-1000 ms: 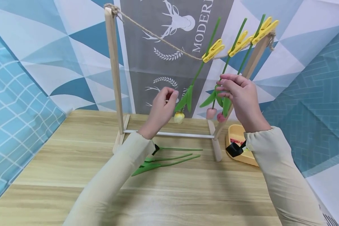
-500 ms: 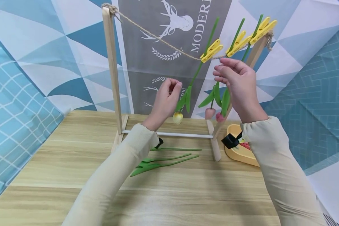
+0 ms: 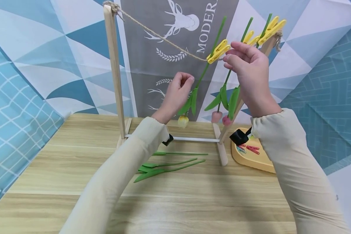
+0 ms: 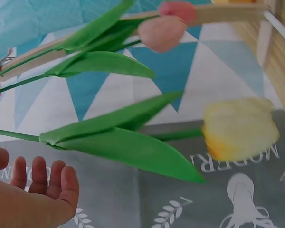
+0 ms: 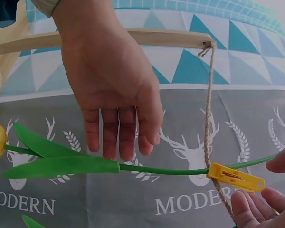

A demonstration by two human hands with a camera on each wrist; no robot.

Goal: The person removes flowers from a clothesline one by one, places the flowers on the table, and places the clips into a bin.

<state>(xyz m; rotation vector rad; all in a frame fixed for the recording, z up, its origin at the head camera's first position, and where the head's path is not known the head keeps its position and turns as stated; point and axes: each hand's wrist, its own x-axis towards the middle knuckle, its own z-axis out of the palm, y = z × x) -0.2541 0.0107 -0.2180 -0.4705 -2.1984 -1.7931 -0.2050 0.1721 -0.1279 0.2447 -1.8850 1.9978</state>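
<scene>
A yellow tulip (image 3: 182, 121) hangs upside down from a rope (image 3: 161, 36), its stem clipped by a yellow clothespin (image 3: 218, 52). My left hand (image 3: 176, 94) hovers beside its stem, fingers loosely bent and holding nothing; in the right wrist view a gap separates them from the stem. My right hand (image 3: 251, 74) is raised at the rope, thumb and fingertips parted close to that clothespin's end. Behind it, a pale pink tulip (image 3: 216, 116) and a deeper pink tulip (image 3: 226, 120) hang likewise from yellow clothespins; my right hand partly covers these pins.
Wooden posts (image 3: 114, 65) carry the rope, joined low by a white rod (image 3: 193, 139). Several green stems (image 3: 178, 169) lie on the wooden table (image 3: 193, 208), their blooms hidden by my left arm. At right, a yellow tray (image 3: 258, 165) holds red and other coloured clothespins.
Both hands have risen. The right hand has moved up from beside the pink tulips' stems to the rope near the clothespins; the left has shifted up and right towards the yellow tulip's stem.
</scene>
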